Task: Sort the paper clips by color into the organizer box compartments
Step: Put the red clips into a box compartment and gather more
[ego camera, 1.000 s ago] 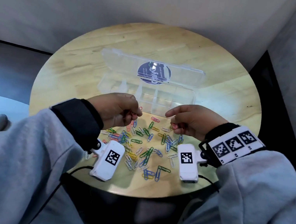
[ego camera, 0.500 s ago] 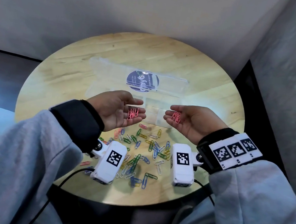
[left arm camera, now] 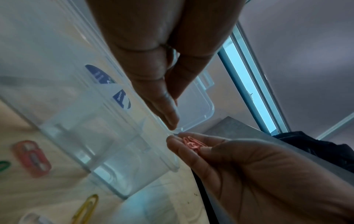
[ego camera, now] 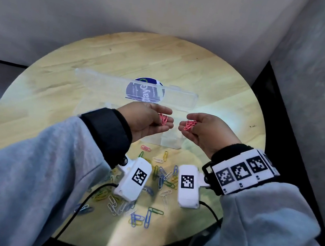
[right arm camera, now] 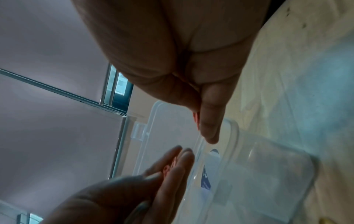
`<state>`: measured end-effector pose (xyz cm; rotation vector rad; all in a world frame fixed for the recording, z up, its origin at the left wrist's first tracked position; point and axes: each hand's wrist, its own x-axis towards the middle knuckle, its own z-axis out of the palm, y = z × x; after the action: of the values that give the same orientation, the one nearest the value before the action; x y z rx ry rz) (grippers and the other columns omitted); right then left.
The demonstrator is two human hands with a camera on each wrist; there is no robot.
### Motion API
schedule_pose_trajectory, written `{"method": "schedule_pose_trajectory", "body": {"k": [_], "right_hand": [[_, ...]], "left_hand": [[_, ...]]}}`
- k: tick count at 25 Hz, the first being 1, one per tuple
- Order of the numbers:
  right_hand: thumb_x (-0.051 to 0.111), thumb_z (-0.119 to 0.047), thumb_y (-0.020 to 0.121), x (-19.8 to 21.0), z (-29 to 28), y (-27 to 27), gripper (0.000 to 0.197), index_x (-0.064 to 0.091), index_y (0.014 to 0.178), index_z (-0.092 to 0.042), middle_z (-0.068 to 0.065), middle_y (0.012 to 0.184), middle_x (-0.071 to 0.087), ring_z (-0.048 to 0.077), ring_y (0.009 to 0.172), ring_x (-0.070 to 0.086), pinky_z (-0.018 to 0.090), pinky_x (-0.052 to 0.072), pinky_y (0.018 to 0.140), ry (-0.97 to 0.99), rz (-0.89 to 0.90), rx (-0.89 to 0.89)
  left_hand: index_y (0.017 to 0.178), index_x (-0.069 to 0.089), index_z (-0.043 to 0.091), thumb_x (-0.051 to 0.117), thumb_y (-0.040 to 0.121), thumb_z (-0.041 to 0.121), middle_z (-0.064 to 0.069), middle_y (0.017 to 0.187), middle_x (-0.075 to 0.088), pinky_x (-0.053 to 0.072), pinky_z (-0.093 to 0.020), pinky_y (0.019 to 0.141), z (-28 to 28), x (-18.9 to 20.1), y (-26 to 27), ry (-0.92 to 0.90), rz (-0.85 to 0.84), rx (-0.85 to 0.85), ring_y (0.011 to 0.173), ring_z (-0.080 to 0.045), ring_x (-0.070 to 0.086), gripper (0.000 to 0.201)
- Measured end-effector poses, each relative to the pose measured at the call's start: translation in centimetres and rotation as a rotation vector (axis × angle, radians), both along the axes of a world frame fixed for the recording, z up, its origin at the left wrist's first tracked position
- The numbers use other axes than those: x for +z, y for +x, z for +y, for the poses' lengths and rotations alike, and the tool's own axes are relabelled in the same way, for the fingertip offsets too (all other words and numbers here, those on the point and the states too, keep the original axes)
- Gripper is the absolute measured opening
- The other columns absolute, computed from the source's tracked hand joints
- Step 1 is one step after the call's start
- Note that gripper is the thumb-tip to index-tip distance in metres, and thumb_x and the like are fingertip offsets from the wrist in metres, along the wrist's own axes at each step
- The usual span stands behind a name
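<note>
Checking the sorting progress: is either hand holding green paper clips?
No: the left hand and the right hand each carry only pink paper clips on open, palm-up fingers above the clear plastic organizer box.

Round blue sticker [ego camera: 145, 90] on the organizer box lid [ego camera: 178, 99]: lettering seen mirrored through the clear plastic, not legible. Square black-and-white coded markers on wrist cameras [ego camera: 139, 177] and wristband [ego camera: 242, 171]; no words.

Organizer box [ego camera: 167, 140] behind loose paper clips [ego camera: 161, 178] (both on table [ego camera: 56, 89])
</note>
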<state>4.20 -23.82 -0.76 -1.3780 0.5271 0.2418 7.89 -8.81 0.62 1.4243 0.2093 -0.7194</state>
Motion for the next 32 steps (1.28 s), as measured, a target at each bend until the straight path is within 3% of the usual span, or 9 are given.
{"method": "schedule_pose_trajectory", "body": {"k": [5,8,10,13,17,19,22,26,32], "right_hand": [[0.035,0.013,0.088,-1.0,0.3,0.8,0.053,0.035,0.140,0.002,0.006,0.110,0.052,0.013,0.093,0.055,0.030,0.044,0.100,-0.102,-0.020,0.115],[0.036,0.014,0.088,-1.2,0.1,0.8,0.051,0.042,0.136,-0.001,0.007,0.115,0.050,0.015,0.099,0.054,0.034,0.044,0.102,-0.136,-0.047,0.152],[0.040,0.014,0.086,-1.0,-0.2,0.5,0.039,0.057,0.115,-0.006,0.007,0.105,0.056,0.017,0.097,0.055,0.031,0.047,0.091,-0.172,-0.094,0.177],[0.052,0.007,0.085,0.0,-0.9,-0.4,0.023,0.059,0.083,-0.014,0.003,0.082,0.058,0.018,0.080,0.058,0.026,0.050,0.072,-0.229,-0.159,0.172],[0.064,-0.008,0.081,0.6,-1.8,-2.5,0.019,0.056,0.068,-0.017,0.000,0.062,0.055,0.017,0.060,0.052,0.028,0.044,0.056,-0.536,-0.167,0.305],[0.067,-0.015,0.081,0.5,-1.5,-3.8,0.016,0.056,0.068,-0.018,-0.001,0.060,0.054,0.015,0.056,0.049,0.025,0.042,0.053,-0.717,-0.094,0.499],[0.066,-0.018,0.081,-0.2,-0.3,-5.2,0.008,0.060,0.077,-0.017,-0.006,0.064,0.052,0.010,0.060,0.049,0.022,0.039,0.054,-0.913,-0.029,0.743],[0.062,-0.014,0.082,-1.1,0.5,-5.4,0.017,0.065,0.098,-0.021,-0.011,0.070,0.047,0.012,0.072,0.049,0.018,0.035,0.056,-1.012,-0.072,0.772],[0.058,-0.008,0.079,-2.5,1.5,-4.9,0.027,0.065,0.097,-0.028,-0.011,0.073,0.046,0.016,0.078,0.051,0.024,0.040,0.060,-1.118,-0.040,0.881]], "left_hand": [[0.112,0.055,0.008,0.033,0.089,-0.016,-0.007,0.091,0.056,0.054,-0.018,0.071,-1.2,-0.6,1.0,0.083,-0.065,-0.026,0.085,-0.014,0.058,0.040],[0.116,0.054,0.011,0.033,0.090,-0.014,-0.002,0.093,0.053,0.048,-0.017,0.081,-1.4,-0.7,0.5,0.119,-0.101,-0.091,0.093,-0.012,0.055,0.042],[0.113,0.055,0.012,0.035,0.090,-0.013,-0.001,0.093,0.053,0.048,-0.014,0.076,-1.1,-0.4,0.0,0.153,-0.160,-0.126,0.086,-0.007,0.055,0.040],[0.095,0.061,0.017,0.042,0.088,-0.008,-0.001,0.087,0.059,0.051,-0.016,0.064,0.1,0.1,-1.0,0.287,-0.295,-0.288,0.076,-0.011,0.059,0.032],[0.098,0.064,0.028,0.051,0.088,0.010,0.007,0.076,0.059,0.045,-0.022,0.064,1.4,-0.1,-3.0,0.757,-0.530,-0.691,0.067,-0.010,0.055,0.024],[0.108,0.063,0.032,0.049,0.089,0.017,0.012,0.086,0.058,0.045,-0.022,0.075,1.7,-0.9,-3.8,1.022,-0.628,-0.792,0.079,-0.009,0.055,0.028],[0.117,0.060,0.032,0.045,0.089,0.018,0.007,0.108,0.061,0.044,-0.025,0.083,1.6,-2.4,-4.3,1.200,-0.667,-0.823,0.101,-0.015,0.056,0.035],[0.122,0.056,0.032,0.043,0.090,0.014,0.002,0.121,0.057,0.045,-0.030,0.083,1.3,-3.7,-4.3,1.299,-0.758,-0.879,0.111,-0.020,0.055,0.039],[0.116,0.058,0.035,0.045,0.093,0.026,0.004,0.120,0.059,0.035,-0.028,0.070,0.8,-4.8,-4.2,1.337,-0.895,-0.874,0.111,-0.021,0.056,0.027]]}}
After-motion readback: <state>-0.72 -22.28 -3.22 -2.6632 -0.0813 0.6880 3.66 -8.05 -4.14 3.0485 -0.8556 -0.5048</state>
